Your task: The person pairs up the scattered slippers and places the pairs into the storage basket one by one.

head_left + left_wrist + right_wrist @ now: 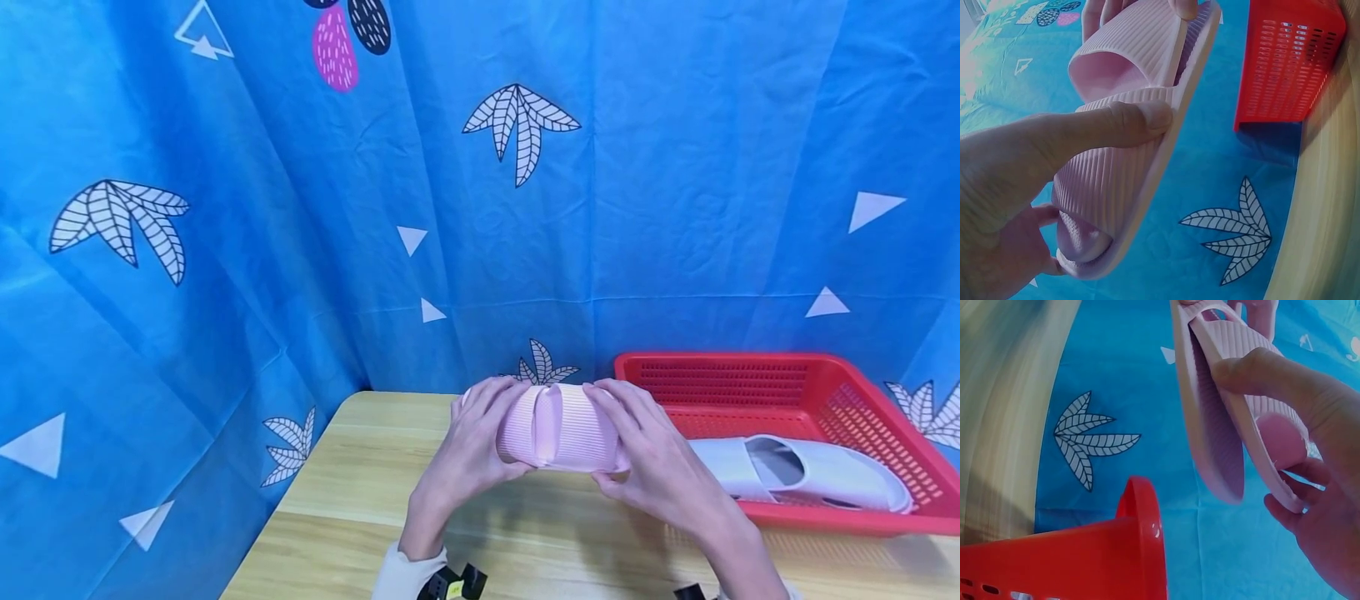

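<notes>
Above the table, a pair of pink ribbed slippers is held in two hands, straps side by side and soles partly overlapping. My left hand [476,437] grips the left pink slipper [1104,178], its thumb lying across the ribbed strap. Gripping the right pink slipper [588,429] from the other side is my right hand [667,462]. In the right wrist view that thumb presses the slipper's edge, with fingers under its far end. The other slipper's sole [1200,431] runs alongside, a narrow gap between them.
To the right, a red perforated basket [720,360] stands on the wooden table [337,483]. Inside it lies a pale white slipper [847,475] with an open toe. Behind and to the left hangs a blue patterned curtain [675,167].
</notes>
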Tool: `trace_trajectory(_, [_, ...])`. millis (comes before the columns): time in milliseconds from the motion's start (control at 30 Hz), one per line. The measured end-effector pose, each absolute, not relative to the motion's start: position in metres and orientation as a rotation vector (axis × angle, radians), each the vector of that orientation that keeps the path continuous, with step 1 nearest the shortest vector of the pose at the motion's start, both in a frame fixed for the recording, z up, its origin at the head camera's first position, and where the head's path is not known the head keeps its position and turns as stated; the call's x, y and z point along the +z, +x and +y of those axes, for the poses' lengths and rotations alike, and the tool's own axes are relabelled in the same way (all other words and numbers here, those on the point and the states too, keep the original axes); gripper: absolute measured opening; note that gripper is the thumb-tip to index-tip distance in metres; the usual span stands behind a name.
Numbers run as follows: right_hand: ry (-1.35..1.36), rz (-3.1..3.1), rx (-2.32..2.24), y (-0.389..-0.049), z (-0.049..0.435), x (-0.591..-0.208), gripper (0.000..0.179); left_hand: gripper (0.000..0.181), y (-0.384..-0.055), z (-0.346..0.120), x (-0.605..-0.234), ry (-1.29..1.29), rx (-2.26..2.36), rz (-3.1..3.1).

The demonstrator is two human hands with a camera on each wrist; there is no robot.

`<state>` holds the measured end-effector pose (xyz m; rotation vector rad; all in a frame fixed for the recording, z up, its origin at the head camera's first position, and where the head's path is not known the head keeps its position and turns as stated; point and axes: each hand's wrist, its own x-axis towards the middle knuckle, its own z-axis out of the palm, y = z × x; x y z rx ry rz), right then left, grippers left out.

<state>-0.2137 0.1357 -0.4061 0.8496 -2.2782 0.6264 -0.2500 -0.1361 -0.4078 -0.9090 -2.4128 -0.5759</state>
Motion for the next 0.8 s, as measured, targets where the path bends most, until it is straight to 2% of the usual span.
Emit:
trace_trajectory(567, [0.918,-2.255,0.705,-0.2181,0.1363,-0.4085,0.111,0.108,-0.2527,-0.1319,-0.4094,-0.931,-0.645,-2.41])
trace_trajectory(800, [0.929,-2.279,0.677,-0.221,0.1391,-0.4091,0.114,0.109,-0.2502,-0.1362,-0.409,-0.908,-0.674,-2.434])
